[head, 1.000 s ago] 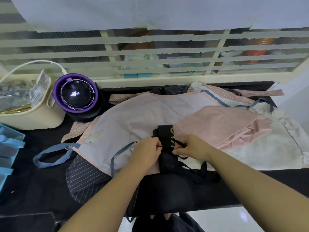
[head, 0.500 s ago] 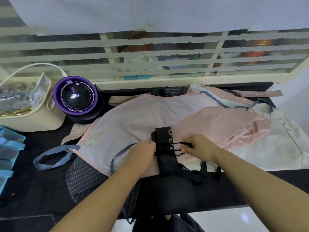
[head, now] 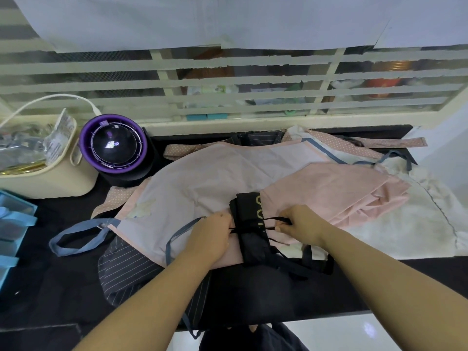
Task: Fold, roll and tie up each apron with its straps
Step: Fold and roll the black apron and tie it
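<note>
A rolled black apron with yellow lettering lies on top of a spread pale pink apron in the middle of the black counter. Thin black straps cross the roll's middle. My left hand pinches the strap end at the roll's left side. My right hand pinches the strap ends on the right side, pulled taut. More black strap trails loose below the roll.
A folded pink apron, a white apron and a dark striped apron lie around. A purple round appliance and a cream basket stand at the left. Blue trays sit at the left edge.
My hands have moved apart, each pulling a strap end outward across the black roll, so the straps now run tight over it.
</note>
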Motion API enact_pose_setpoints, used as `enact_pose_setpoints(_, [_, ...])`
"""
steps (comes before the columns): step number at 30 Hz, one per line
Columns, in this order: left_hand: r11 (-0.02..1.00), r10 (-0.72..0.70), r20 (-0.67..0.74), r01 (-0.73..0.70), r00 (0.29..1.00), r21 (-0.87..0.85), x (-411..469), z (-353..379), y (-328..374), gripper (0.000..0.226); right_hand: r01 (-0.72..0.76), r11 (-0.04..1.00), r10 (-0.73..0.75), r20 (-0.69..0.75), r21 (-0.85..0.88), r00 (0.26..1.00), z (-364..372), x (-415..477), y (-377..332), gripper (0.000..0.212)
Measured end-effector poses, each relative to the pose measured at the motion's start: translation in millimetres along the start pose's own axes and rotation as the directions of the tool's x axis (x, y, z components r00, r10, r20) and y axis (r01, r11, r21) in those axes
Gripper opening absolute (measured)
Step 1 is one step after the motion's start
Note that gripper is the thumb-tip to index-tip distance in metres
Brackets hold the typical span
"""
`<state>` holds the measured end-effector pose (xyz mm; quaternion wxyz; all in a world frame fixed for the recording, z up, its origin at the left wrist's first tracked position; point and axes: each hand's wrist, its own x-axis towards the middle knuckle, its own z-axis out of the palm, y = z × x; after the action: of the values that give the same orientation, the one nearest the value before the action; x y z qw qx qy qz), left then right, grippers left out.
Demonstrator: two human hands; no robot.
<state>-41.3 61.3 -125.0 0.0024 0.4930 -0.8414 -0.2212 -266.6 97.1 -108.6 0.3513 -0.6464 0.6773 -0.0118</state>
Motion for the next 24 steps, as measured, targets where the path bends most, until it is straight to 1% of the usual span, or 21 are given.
enact_pose_setpoints(3, [0.991,0.035,0.009,-0.036,0.999,0.127,0.6,1.4,-1.9,0.018,-0.017,0.997,0.017,0.003,0.079,1.000,-0.1,-2.5,0.3,0.024])
enact_pose_setpoints(5, [0.990,0.022,-0.017,-0.020,1.000,0.137,1.1,0.0,-5.4,0.016,-0.083,0.935,0.099,-0.030,0.344,0.995,-2.2,-5.5,3.4,0.025])
enact_pose_setpoints(6, [0.991,0.025,-0.030,-0.021,0.999,0.132,1.2,-1.2,-6.1,0.014,-0.112,0.828,0.170,-0.056,0.549,0.984,-6.8,-7.8,5.6,0.023])
enact_pose_setpoints(7, [0.991,0.030,-0.039,-0.025,0.999,0.129,0.5,-3.2,-5.9,0.012,-0.114,0.651,0.243,-0.064,0.750,0.968,-13.4,-9.9,6.3,0.019])
enact_pose_setpoints(8, [0.992,0.041,-0.057,-0.033,0.998,0.126,-0.6,-5.3,-4.8,0.012,-0.088,0.434,0.310,-0.057,0.897,0.949,-21.3,-12.7,6.9,0.018])
enact_pose_setpoints(9, [0.993,0.055,-0.082,-0.046,0.995,0.108,-1.3,-6.5,-2.0,0.012,-0.041,0.245,0.362,-0.052,0.969,0.931,-28.9,-16.4,9.5,0.018])
enact_pose_setpoints(10, [0.995,0.065,-0.112,-0.056,0.992,0.081,-2.2,-7.4,0.5,0.015,0.002,0.148,0.404,-0.063,0.989,0.913,-34.4,-17.5,13.4,0.021])
enact_pose_setpoints(11, [0.996,0.073,-0.133,-0.066,0.988,0.055,-3.4,-8.3,4.1,0.024,0.012,0.159,0.441,-0.082,0.987,0.894,-38.5,-18.1,17.6,0.029])
enact_pose_setpoints(12, [0.995,0.093,-0.143,-0.088,0.985,0.043,-4.0,-8.6,9.2,0.036,-0.019,0.278,0.479,-0.121,0.960,0.869,-40.3,-20.0,24.0,0.041])
enact_pose_setpoints(13, [0.989,0.145,-0.148,-0.138,0.978,0.055,-4.7,-8.9,13.0,0.046,-0.089,0.452,0.514,-0.177,0.888,0.840,-40.0,-22.2,28.5,0.052])
enact_pose_setpoints(14, [0.970,0.237,-0.154,-0.226,0.959,0.088,-4.3,-9.8,17.6,0.053,-0.149,0.611,0.525,-0.257,0.777,0.811,-38.8,-26.8,31.7,0.055])
enact_pose_setpoints(15, [0.933,0.351,-0.140,-0.335,0.926,0.129,-3.1,-10.3,23.0,0.056,-0.170,0.742,0.491,-0.352,0.649,0.797,-37.7,-33.2,34.9,0.050])
enact_pose_setpoints(16, [0.884,0.450,-0.067,-0.434,0.890,0.175,-2.3,-10.5,27.5,0.059,-0.150,0.844,0.395,-0.409,0.515,0.823,-37.3,-40.8,35.5,0.039])
enact_pose_setpoints(17, [0.832,0.513,0.051,-0.511,0.857,0.213,-1.8,-9.2,31.5,0.061,-0.116,0.909,0.276,-0.371,0.400,0.887,-34.9,-49.7,35.3,0.035])
enact_pose_setpoints(18, [0.801,0.520,0.187,-0.552,0.833,0.232,-2.1,-7.8,34.0,0.064,-0.075,0.953,0.149,-0.242,0.293,0.959,-31.4,-58.1,33.1,0.040])
enact_pose_setpoints(19, [0.797,0.467,0.322,-0.550,0.823,0.250,-2.2,-5.8,34.8,0.069,-0.045,0.983,0.054,-0.047,0.180,0.997,-26.0,-64.7,31.1,0.046])
enact_pose_setpoints(20, [0.786,0.401,0.423,-0.542,0.813,0.296,-2.6,-5.2,36.6,0.075,-0.021,0.999,0.017,0.141,0.025,0.990,-19.5,-70.2,31.2,0.047])
enact_pose_setpoints(21, [0.769,0.356,0.476,-0.541,0.804,0.339,-2.5,-4.4,38.1,0.080,0.001,0.985,0.046,0.265,-0.173,0.963,-13.6,-73.0,30.9,0.045])
enact_pose_setpoints(22, [0.757,0.336,0.493,-0.542,0.802,0.366,-2.5,-2.9,39.6,0.083,0.001,0.922,0.125,0.300,-0.388,0.946,-8.5,-74.9,31.3,0.043])
enact_pose_setpoints(23, [0.750,0.334,0.489,-0.542,0.805,0.380,-2.2,-0.9,41.1,0.082,-0.002,0.839,0.171,0.260,-0.543,0.950,-3.8,-75.9,35.3,0.040])
enact_pose_setpoints(24, [0.747,0.345,0.465,-0.538,0.815,0.390,-1.7,0.9,41.9,0.078,-0.009,0.779,0.173,0.201,-0.627,0.964,-2.3,-76.9,37.0,0.036])
